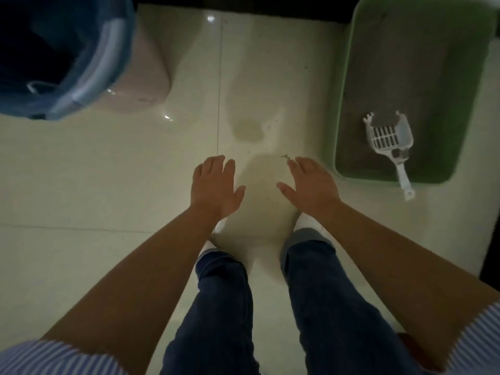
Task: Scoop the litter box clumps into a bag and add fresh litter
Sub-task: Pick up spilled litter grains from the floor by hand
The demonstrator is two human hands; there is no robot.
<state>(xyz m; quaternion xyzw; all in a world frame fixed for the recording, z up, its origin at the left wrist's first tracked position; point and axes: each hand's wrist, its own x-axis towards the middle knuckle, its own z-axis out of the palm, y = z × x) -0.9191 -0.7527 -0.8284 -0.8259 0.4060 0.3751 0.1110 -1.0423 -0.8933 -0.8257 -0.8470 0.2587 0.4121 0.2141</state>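
A green litter box (pixel 349 85) stands on the floor at the right, filled with grey litter (pixel 405 85). A white slotted scoop (pixel 389 136) lies in its near end, with the handle sticking out over the front rim. At the upper left stands a pink bin (pixel 146 74) lined with a blue bag (pixel 89 69). My left hand (pixel 215 186) and my right hand (pixel 311 182) hover palm down over the floor in the middle, both empty with fingers spread. My right hand is a short way left of the litter box.
The floor is pale glossy tile (pixel 108 171) with a few dark specks near the box. My legs in blue jeans (pixel 224 293) and white socks stand below my hands. A dark strip runs along the far wall.
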